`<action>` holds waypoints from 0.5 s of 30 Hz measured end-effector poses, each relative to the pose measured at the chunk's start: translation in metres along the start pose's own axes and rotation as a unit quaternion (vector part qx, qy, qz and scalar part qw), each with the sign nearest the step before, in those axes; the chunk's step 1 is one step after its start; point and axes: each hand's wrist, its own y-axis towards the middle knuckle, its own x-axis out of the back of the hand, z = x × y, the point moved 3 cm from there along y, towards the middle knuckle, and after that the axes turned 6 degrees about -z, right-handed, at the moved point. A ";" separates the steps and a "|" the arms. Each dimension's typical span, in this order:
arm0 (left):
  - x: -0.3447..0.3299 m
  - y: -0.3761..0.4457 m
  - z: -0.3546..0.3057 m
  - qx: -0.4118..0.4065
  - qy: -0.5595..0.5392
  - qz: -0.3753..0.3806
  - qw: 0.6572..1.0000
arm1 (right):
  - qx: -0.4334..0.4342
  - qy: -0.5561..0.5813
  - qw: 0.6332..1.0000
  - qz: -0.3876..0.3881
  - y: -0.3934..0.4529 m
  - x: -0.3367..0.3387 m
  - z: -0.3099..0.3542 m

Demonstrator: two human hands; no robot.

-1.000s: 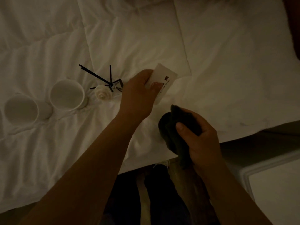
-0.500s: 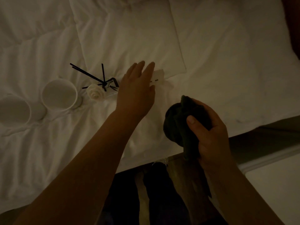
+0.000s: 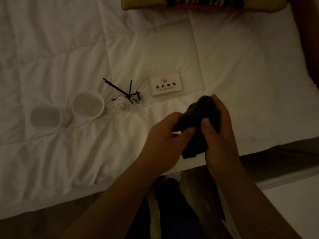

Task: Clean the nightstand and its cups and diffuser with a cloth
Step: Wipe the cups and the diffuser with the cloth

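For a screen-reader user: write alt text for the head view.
Both hands, left hand and right hand, grip a dark crumpled cloth above a white quilted bed, where two white ceramic cups, a black-stick reed diffuser and a white no-smoking card lie.

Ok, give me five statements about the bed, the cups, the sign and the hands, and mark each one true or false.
1. Both hands, left hand and right hand, hold the dark cloth. True.
2. The two white cups lie tipped on their sides. False: both stand upright on the white bedding, openings up.
3. The small white sign lies on the bedding, right of the diffuser. True.
4. The left hand holds the sign. False: no hand touches it.
5. The diffuser's reeds are white. False: they are black, beside a white flower.
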 end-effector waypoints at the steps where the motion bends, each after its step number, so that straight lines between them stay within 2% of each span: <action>1: 0.007 -0.002 -0.004 0.000 -0.009 -0.006 1.000 | 0.007 -0.031 0.999 0.016 -0.002 -0.001 0.006; 4: 0.030 -0.016 -0.026 -0.013 -0.006 -0.007 1.000 | 0.027 -0.133 0.988 0.073 -0.007 -0.007 0.034; 6: 0.047 -0.029 -0.047 -0.007 -0.056 0.003 0.998 | 0.036 -0.192 0.975 0.105 -0.009 -0.013 0.061; 11: 0.100 -0.068 -0.101 -0.008 -0.099 -0.009 0.995 | 0.111 -0.337 0.904 0.238 -0.020 -0.043 0.142; 13: 0.125 -0.090 -0.124 -0.004 -0.128 -0.010 0.992 | 0.108 -0.309 0.895 0.303 -0.032 -0.063 0.179; 15: 0.150 -0.120 -0.145 -0.009 -0.181 -0.023 0.983 | 0.029 -0.217 0.895 0.388 -0.050 -0.089 0.210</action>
